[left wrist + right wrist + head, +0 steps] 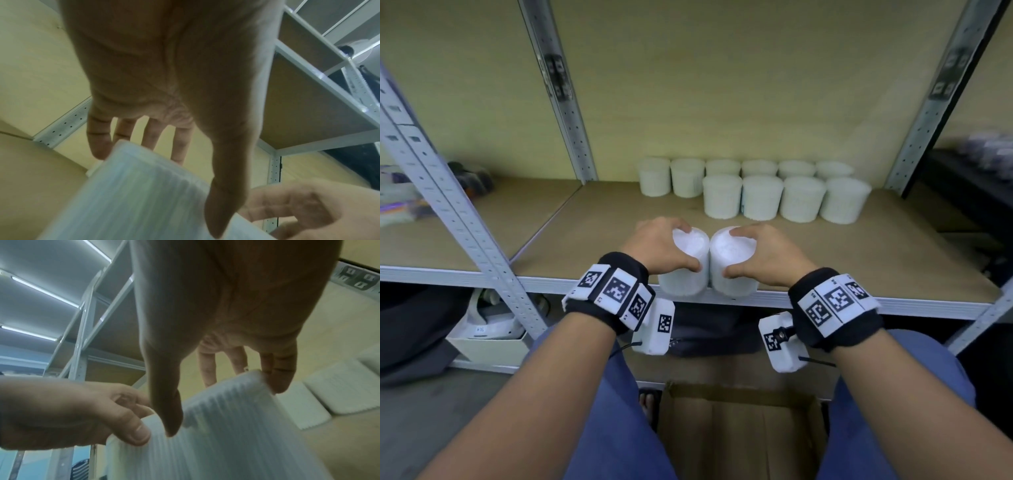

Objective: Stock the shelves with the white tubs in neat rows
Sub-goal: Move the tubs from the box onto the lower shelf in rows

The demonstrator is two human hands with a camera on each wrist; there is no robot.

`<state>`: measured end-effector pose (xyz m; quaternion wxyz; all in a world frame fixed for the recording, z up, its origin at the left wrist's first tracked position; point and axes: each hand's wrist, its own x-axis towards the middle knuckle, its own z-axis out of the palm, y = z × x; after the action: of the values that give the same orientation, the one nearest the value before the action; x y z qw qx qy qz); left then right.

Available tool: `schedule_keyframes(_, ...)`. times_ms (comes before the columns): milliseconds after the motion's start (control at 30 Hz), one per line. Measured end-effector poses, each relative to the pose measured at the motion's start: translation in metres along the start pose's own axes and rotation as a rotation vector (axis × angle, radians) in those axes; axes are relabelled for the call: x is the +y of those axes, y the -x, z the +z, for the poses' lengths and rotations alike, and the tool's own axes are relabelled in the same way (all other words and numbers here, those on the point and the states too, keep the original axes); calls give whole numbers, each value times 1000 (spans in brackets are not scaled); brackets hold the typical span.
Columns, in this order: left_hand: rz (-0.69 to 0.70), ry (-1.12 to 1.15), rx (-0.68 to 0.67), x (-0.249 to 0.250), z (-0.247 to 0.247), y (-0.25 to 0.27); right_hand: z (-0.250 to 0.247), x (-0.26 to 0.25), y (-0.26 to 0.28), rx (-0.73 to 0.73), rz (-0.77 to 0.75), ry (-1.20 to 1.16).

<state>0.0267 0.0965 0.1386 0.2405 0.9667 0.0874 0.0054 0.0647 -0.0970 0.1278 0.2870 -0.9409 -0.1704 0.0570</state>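
Observation:
Two white ribbed tubs stand side by side, touching, at the front edge of the wooden shelf (859, 260). My left hand (661, 245) grips the left tub (683, 274) from above, thumb at the near rim and fingers over the far rim. My right hand (763, 253) grips the right tub (732, 270) the same way. The left wrist view shows the left tub (133, 194) under my left hand (164, 154), and the right wrist view shows the right tub (236, 426) under my right hand (222, 386). Several white tubs (756, 192) stand in two rows at the back right.
Grey perforated uprights (558, 89) (935, 113) frame the bay. An open cardboard box (739, 428) sits on the floor between my knees. The neighbouring left shelf holds dark and coloured items (469, 178). Bare board lies left of the tub rows.

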Motion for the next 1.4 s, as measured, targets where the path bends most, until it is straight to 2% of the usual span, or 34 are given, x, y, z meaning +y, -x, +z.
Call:
schedule_keyframes(200,-8,5,41,-6,14,-11,17,6,-20,43,19,44)
schedule_keyframes(467,81,-52,34,-10,13,-4,13,7,-18,-41,17,164)
schedule_keyframes(600,122,-59,74,-9,6,4,5,1,-5,74,-57,147)
schedule_keyframes(700,145,-63,69,-5,3,9,-1,-3,-2,64,-117,168)
schedule_keyframes(1033,131,-27,99,-8,7,1,-1,-6,-13,21,-151,198)
schedule_keyframes(1400,65,-3,128,-42,-9,-44,17,-33,-72,-2,-198,215)
